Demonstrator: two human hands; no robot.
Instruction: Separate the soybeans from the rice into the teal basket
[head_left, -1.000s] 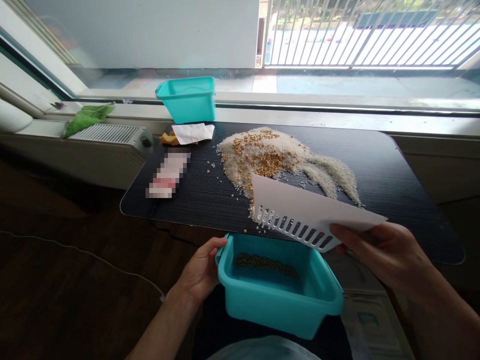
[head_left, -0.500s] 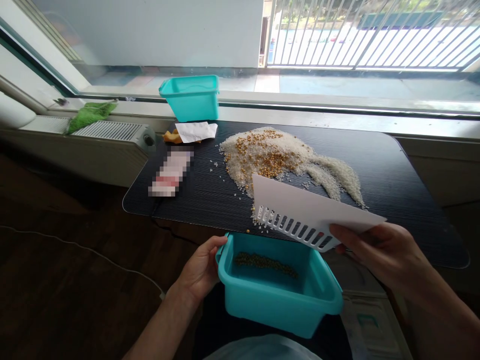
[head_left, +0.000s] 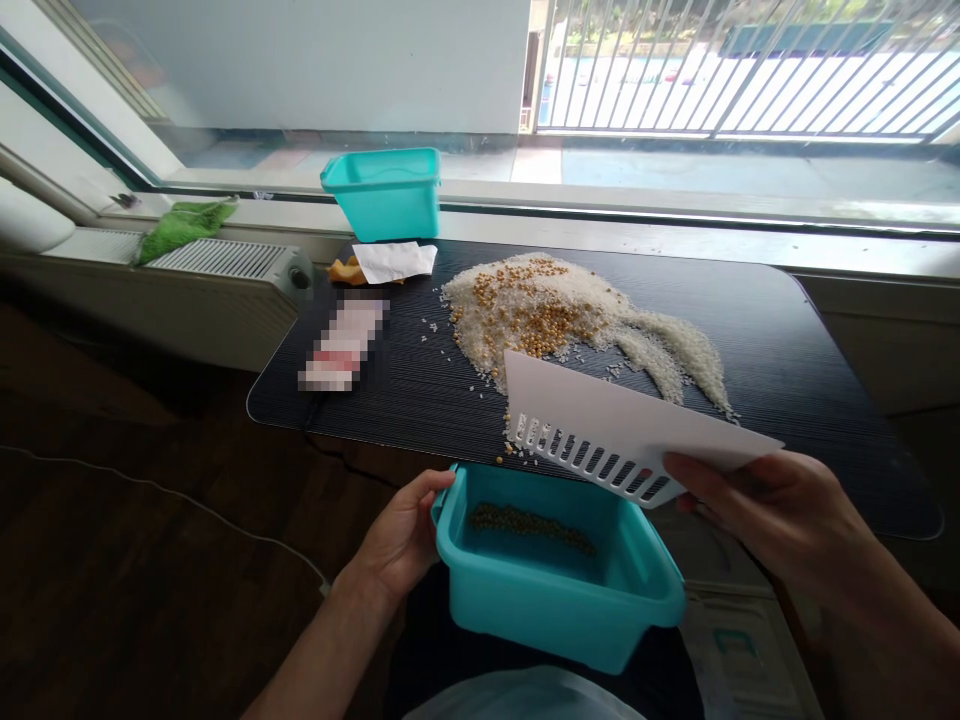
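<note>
My left hand [head_left: 403,535] grips the left rim of a teal tub [head_left: 555,590] held below the near edge of a black table [head_left: 825,330]; green beans lie in a strip on the tub's floor. My right hand [head_left: 772,510] holds a white slotted scoop [head_left: 615,430] tilted on the table edge just above the tub. A few yellow beans and rice grains lie at the scoop's slotted lip. Behind it spreads a pile of white rice mixed with yellow beans [head_left: 547,305].
A second teal tub [head_left: 384,193] stands on the window sill at the back. A white paper [head_left: 395,260] and a blurred pink packet [head_left: 341,343] lie on the table's left. A green cloth [head_left: 184,222] rests on a radiator [head_left: 217,262]. A cable [head_left: 150,490] crosses the dark floor.
The scoop and my right hand have shifted slightly to the right along the table edge, leaving a few beans at the lip. My left hand and the tub stay still.
</note>
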